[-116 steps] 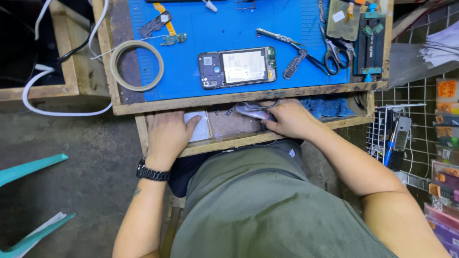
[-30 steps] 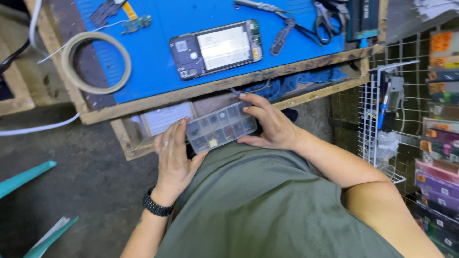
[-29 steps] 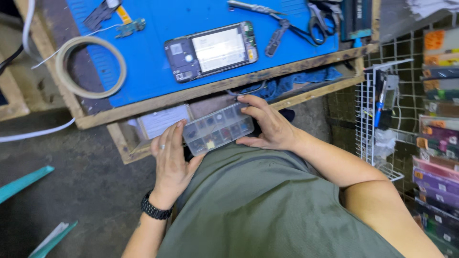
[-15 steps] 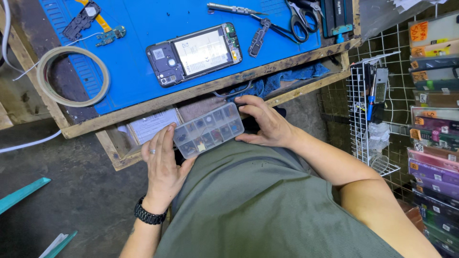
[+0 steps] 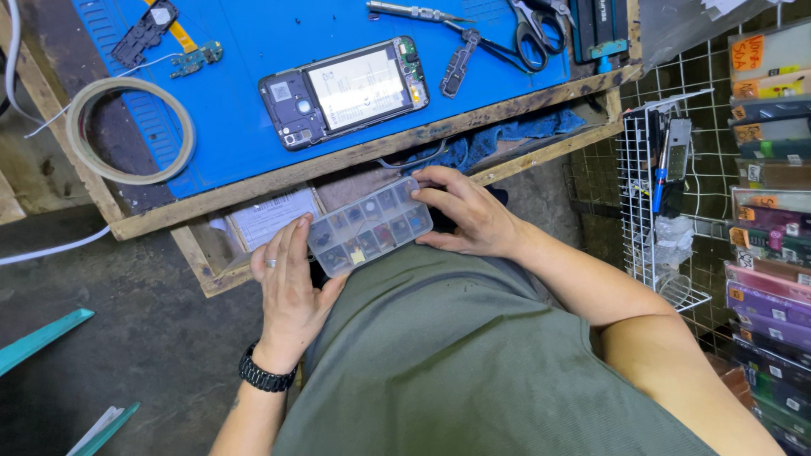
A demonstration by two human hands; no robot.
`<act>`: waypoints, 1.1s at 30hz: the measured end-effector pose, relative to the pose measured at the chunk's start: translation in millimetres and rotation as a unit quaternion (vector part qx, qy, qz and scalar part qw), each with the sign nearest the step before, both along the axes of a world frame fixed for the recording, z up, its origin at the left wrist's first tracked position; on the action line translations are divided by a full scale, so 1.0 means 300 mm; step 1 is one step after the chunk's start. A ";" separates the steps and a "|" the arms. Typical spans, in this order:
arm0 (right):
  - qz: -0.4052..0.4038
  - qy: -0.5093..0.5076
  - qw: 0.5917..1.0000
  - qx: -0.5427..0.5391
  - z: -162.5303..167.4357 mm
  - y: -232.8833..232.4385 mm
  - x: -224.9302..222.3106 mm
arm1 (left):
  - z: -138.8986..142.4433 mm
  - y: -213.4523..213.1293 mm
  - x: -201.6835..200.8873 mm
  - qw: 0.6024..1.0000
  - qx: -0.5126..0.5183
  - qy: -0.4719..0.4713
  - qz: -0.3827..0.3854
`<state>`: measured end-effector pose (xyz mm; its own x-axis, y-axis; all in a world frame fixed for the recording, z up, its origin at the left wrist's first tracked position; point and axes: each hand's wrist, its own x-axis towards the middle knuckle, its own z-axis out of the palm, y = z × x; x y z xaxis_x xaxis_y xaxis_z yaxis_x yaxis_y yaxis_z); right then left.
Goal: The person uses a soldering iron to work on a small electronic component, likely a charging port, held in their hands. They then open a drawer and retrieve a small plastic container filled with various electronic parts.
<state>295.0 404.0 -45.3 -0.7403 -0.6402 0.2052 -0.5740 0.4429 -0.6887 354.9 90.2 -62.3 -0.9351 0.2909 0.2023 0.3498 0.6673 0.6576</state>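
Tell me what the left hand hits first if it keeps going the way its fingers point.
The left hand points up-screen toward the bench. Its fingertips already touch the clear parts box; past that end, the white paper in the drawer looks next, though depth is unclear.

One camera, worn on the head, looks steeply down. It sits close above the lap, facing the worktop (image 5: 253,181) edge ahead.

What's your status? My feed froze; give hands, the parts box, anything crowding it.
Left hand and right hand grip the ends of the clear compartment box, lid shut. Box held over lap, below bench edge. Nothing crowding it.
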 end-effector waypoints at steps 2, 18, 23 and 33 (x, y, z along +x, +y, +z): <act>-0.002 -0.002 1.000 0.020 0.001 -0.003 0.000 | 0.000 -0.002 -0.001 1.000 0.004 -0.007 -0.001; -0.002 0.001 1.000 0.020 -0.004 -0.014 -0.010 | 0.000 -0.008 -0.004 1.000 0.023 0.001 0.002; 0.008 0.022 0.999 0.034 -0.001 -0.015 -0.013 | 0.000 -0.006 -0.002 1.000 0.024 0.003 0.003; 0.012 0.014 0.998 0.055 -0.009 -0.018 -0.016 | -0.021 -0.012 0.002 1.000 0.029 0.012 0.001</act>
